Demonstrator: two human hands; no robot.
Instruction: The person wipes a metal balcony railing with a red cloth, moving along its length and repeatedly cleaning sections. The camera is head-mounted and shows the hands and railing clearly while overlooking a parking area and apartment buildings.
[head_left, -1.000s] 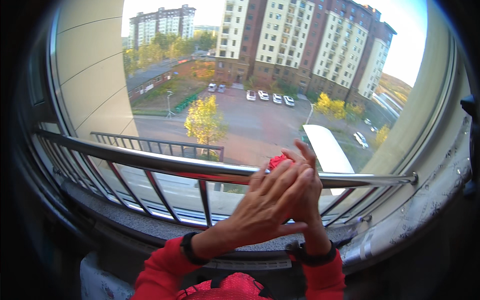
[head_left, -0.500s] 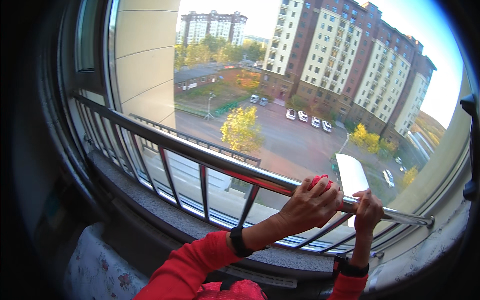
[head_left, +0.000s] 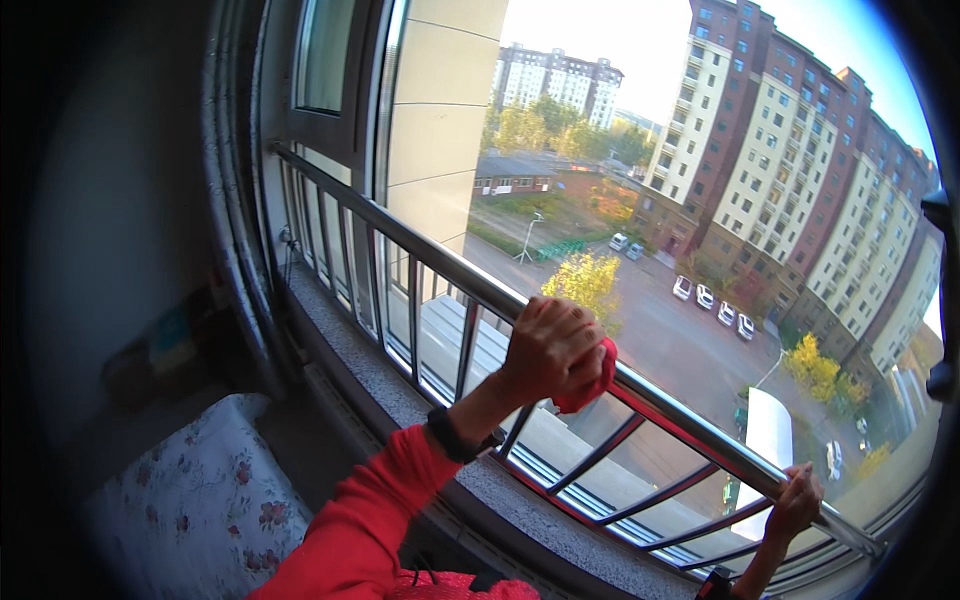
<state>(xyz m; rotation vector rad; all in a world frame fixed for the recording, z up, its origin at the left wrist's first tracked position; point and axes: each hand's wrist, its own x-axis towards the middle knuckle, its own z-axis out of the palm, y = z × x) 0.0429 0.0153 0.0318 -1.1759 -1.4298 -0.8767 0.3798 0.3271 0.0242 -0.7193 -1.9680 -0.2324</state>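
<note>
A metal railing (head_left: 690,425) with a shiny round top rail runs slantwise across the window. My left hand (head_left: 548,345) is closed over the top rail with a red cloth (head_left: 597,382) bunched under its fingers. Part of the cloth hangs at the right side of that hand. Farther right, my right hand (head_left: 797,500) is wrapped around the same rail near its right end. A white curved panel (head_left: 768,430) stands upright just beyond the rail, close to my right hand.
Dark upright bars below the rail rise from a speckled stone sill (head_left: 360,350). A flower-patterned white cover (head_left: 200,500) lies at the lower left. Metal pipes (head_left: 240,200) stand at the left wall. Outside are tall buildings, parked cars and trees.
My left hand has slid left along the rail with the red cloth, away from my right hand. The right hand still grips the rail. The view has turned to the left.
</note>
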